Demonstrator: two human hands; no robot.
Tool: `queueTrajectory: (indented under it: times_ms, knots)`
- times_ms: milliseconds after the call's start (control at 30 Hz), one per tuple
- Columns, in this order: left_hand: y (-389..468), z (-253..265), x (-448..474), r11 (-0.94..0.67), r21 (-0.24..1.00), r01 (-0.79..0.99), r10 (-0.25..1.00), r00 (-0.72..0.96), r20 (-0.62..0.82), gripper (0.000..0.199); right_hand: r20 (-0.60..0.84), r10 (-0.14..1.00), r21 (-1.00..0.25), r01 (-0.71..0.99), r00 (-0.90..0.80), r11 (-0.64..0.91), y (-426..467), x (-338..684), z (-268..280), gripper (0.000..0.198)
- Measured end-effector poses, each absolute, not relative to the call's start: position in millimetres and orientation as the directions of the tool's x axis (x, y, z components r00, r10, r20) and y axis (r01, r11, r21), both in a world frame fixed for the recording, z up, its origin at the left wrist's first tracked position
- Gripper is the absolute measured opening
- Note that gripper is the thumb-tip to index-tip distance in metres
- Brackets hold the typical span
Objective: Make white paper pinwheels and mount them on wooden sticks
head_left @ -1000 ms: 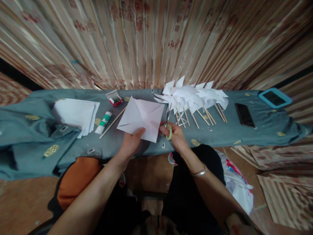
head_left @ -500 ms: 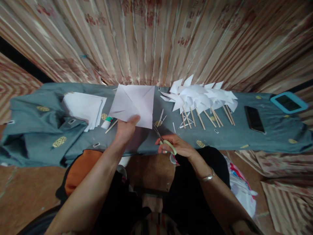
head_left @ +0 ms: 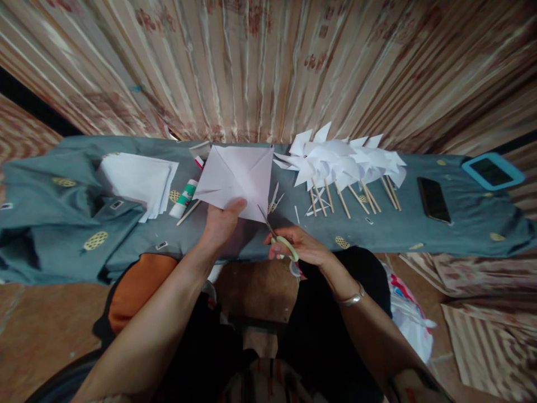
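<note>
left grip pinching white paper square above the table; right grip holding scissors, blades at the paper's near right corner. glue stick just left of the paper, pinwheels to its right.

No legible text.
Glue stick label, tablecloth patches: too small to read; curtain print: blurred.

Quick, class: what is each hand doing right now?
Left hand: closed on a white paper sheet, thumb on top.
Right hand: holding scissors, blades at the sheet's near-right corner.
</note>
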State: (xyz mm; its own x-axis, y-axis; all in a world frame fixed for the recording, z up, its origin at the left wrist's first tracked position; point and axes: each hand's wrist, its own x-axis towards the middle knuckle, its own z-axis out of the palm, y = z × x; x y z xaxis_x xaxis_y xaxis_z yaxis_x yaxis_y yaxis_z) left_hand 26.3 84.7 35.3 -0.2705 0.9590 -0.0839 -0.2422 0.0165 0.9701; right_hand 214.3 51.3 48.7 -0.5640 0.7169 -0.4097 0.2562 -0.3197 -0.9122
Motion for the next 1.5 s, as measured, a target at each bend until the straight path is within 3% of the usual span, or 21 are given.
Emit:
queueTrajectory:
  times_ms: [800, 1333, 1500]
  knots:
    - [86, 35, 23, 0.03, 0.975, -0.222, 0.954, -0.283, -0.094, 0.061, -0.441, 0.709, -0.889, 0.159, -0.551, -0.429, 51, 211, 38, 0.05]
    - [87, 36, 21, 0.059, 0.973, -0.222, 0.945, -0.303, -0.127, 0.05, -0.478, 0.721, -0.861, 0.106, -0.502, -0.497, 50, 209, 34, 0.045]
    - [89, 34, 21, 0.012, 0.976, -0.218, 0.949, -0.304, -0.08, 0.05, -0.483, 0.72, -0.864, 0.138, -0.499, -0.484, 50, 209, 34, 0.047]
